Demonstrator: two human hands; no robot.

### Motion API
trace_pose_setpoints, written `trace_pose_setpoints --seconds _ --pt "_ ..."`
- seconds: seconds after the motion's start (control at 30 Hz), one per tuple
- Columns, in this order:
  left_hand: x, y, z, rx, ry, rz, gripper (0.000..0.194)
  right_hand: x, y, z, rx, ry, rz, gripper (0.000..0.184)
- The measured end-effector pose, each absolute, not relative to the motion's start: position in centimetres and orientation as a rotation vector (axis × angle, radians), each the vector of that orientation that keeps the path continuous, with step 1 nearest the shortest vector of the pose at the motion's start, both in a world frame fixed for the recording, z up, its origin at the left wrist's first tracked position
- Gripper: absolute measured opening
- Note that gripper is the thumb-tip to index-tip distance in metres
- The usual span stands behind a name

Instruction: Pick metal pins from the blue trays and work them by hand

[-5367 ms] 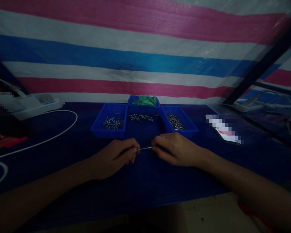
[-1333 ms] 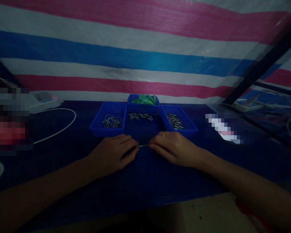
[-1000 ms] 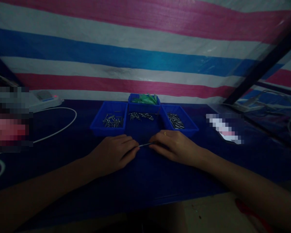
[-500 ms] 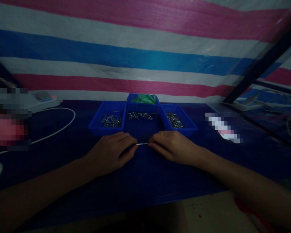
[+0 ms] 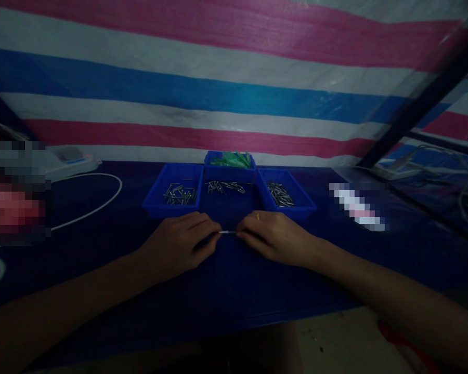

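Between my two hands a thin metal rod [image 5: 228, 232] lies level, just above the blue table. My left hand [image 5: 183, 240] pinches its left end between thumb and fingers. The right end is in the pinch of my right hand [image 5: 275, 235], which wears a ring. Fingertips hide both ends, so I cannot tell whether it is one piece or two joined. Beyond my left hand stands a blue bin [image 5: 152, 200] with many small metal rods. Another blue bin [image 5: 304, 200], beyond my right hand, also holds metal rods. Loose metal rods [image 5: 224, 187] lie on the table between the bins.
At the back centre a third blue bin [image 5: 229, 172] holds green pieces. A small scale [image 5: 72, 158] stands back left, with a white cable [image 5: 119, 187] curving over the table [image 5: 234, 291]. A blurred flat item [image 5: 356, 206] lies right. A striped sheet [image 5: 234, 93] hangs behind.
My right hand has shifted very slightly left, and the visible stretch of rod looks a little shorter. My left hand keeps its place and grip.
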State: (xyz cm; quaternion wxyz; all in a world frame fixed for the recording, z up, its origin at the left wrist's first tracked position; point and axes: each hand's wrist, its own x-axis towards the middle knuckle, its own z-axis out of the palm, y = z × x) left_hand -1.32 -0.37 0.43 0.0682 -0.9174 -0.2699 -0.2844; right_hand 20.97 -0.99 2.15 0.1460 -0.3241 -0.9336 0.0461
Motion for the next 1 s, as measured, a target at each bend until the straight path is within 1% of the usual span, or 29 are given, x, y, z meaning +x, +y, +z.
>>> trace_pose_setpoints --seconds 0.13,0.3,0.4,0.6,0.73,1.0 --pt "-1.18 -0.32 0.25 -2.873 -0.942 -0.765 0.012 20.94 -1.3 2.52 -0.816 -2.572 0.109 0.021" --pt "-1.0 -0.44 -0.03 -2.968 -0.903 -0.632 0.014 20.86 -1.66 2.6 -0.678 -2.542 0.021 0.022" --pt "-1.07 -0.4 0.13 -2.965 -0.939 -0.651 0.014 20.97 -1.46 2.58 -0.715 -2.556 0.036 0.021" --pt "-1.31 -0.4 0.55 -2.866 -0.966 -0.796 0.016 21.14 -0.71 2.25 -0.893 -2.7 0.072 0.022" --pt "-1.33 -0.52 0.54 -2.866 -0.917 -0.772 0.017 21.01 -0.73 2.12 -0.919 -2.765 0.111 0.02" --pt "-1.43 -0.46 0.82 -2.878 -0.949 -0.734 0.02 21.03 -0.98 2.3 -0.929 -2.67 0.096 0.022"
